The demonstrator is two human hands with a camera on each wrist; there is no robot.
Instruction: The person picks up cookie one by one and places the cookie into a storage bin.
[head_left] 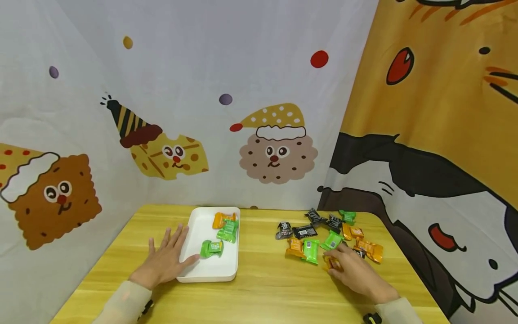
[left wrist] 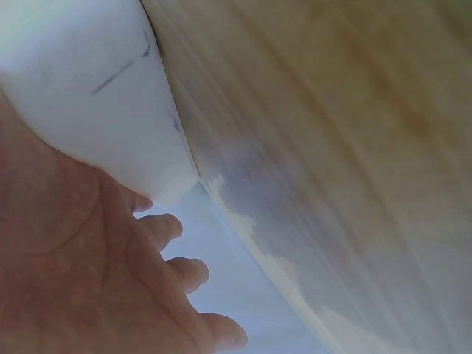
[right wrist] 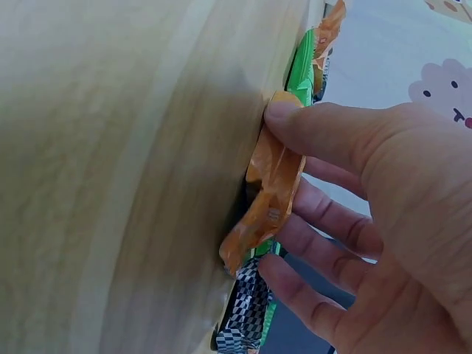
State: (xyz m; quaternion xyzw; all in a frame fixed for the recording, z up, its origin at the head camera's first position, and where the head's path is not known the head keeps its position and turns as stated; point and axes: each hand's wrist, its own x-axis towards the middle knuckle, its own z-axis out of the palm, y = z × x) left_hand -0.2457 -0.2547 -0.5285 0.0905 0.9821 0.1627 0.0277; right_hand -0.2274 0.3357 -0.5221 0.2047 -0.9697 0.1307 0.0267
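Observation:
My left hand (head_left: pixel 163 263) lies with fingers spread along the left side of a white tray (head_left: pixel 207 272), its thumb over the rim. Inside the tray are an orange wrapped candy (head_left: pixel 221 220) and two green wrapped candies (head_left: pixel 212 248). On the right, my right hand (head_left: pixel 358 273) pinches an orange wrapped candy (right wrist: pixel 273 184) between thumb and fingers, close to the tabletop. Around that hand lie a green candy (head_left: pixel 310 251), another green one (head_left: pixel 332 240) and an orange one (head_left: pixel 369 249). A black-and-white checked wrapper (right wrist: pixel 247 310) shows below the fingers in the right wrist view.
Several black wrapped candies (head_left: pixel 305 231) lie behind the right hand, with a green candy (head_left: pixel 347 217) farther back. The wooden table (head_left: pixel 259 261) ends at a printed curtain (head_left: pixel 226 180) at the back and another printed curtain (head_left: pixel 453 180) on the right.

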